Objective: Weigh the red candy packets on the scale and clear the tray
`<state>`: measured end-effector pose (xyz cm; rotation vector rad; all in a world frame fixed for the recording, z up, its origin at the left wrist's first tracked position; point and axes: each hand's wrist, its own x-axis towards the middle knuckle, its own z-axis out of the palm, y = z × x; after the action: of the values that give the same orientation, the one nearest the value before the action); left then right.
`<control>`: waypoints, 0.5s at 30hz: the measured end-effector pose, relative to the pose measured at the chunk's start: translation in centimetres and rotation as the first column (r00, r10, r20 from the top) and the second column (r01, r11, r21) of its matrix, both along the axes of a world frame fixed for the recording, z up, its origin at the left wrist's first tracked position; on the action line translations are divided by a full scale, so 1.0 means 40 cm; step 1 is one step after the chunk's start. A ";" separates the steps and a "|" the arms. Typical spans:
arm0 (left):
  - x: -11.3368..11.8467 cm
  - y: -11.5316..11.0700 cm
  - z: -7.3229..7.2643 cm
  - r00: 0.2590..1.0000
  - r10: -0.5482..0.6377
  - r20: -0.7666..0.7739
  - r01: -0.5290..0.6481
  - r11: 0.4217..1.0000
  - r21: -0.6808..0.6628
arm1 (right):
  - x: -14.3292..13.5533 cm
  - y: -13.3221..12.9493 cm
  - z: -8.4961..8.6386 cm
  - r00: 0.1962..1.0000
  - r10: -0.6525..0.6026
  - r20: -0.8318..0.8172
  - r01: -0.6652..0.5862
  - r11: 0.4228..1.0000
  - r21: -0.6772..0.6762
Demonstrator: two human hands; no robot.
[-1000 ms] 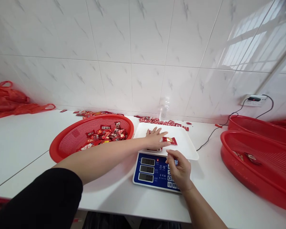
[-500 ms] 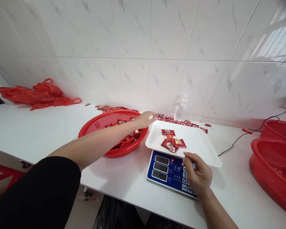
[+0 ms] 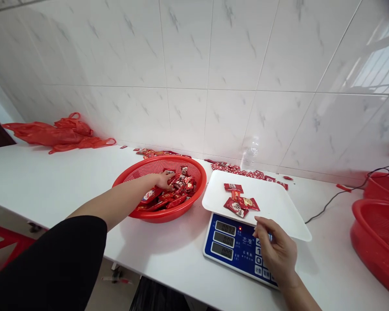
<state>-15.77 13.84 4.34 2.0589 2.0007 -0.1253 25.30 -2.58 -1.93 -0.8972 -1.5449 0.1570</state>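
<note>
My left hand (image 3: 164, 180) is down inside a red plastic colander (image 3: 138, 172), its fingers apart over a heap of red-wrapped snack packets (image 3: 179, 193). No packet shows lifted in it. Beside the colander stands a blue digital scale (image 3: 236, 242) with a white tray (image 3: 269, 198) on top. Several small red packets (image 3: 236, 207) lie on the tray's left half, some overlapping. Over the scale's keypad, at the tray's front edge, my right hand (image 3: 276, 246) is closed with thumb and fingers curled together, and nothing shows in it.
Loose red packets (image 3: 230, 167) lie along the tiled wall behind the tray, near a clear plastic bottle (image 3: 250, 154). Red plastic bags (image 3: 61, 134) are at the far left. Red basins (image 3: 372, 233) stand at the right, with a black cable (image 3: 330, 200) running near them.
My left hand has moved from the tray's back left corner leftward and down into the colander. My right hand has stayed over the keypad. The view has shifted slightly.
</note>
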 end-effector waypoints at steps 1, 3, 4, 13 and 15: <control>-0.001 0.005 0.000 1.000 0.005 -0.012 -0.005 1.000 -0.024 | 0.001 0.001 -0.002 1.000 -0.001 0.003 0.001 1.000 -0.005; 0.002 0.012 0.003 0.999 0.017 -0.028 -0.019 0.997 -0.079 | 0.002 0.002 -0.006 1.000 -0.002 0.003 0.002 1.000 -0.008; 0.006 0.015 0.005 0.999 0.015 -0.031 -0.018 0.995 -0.096 | 0.003 0.002 -0.007 1.000 -0.004 0.002 0.004 1.000 -0.011; 0.024 0.010 -0.014 0.999 -0.009 -0.032 0.008 1.000 -0.030 | 0.008 0.004 -0.013 1.000 -0.014 -0.018 0.013 0.999 -0.032; 0.017 0.005 -0.010 0.999 -0.047 -0.008 0.047 0.999 -0.009 | 0.008 0.005 -0.012 1.000 -0.018 -0.022 0.017 0.999 -0.039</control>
<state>-15.09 14.03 3.95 2.1047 1.9536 -0.1520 25.60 -2.38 -2.42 -0.9362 -1.5170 0.1847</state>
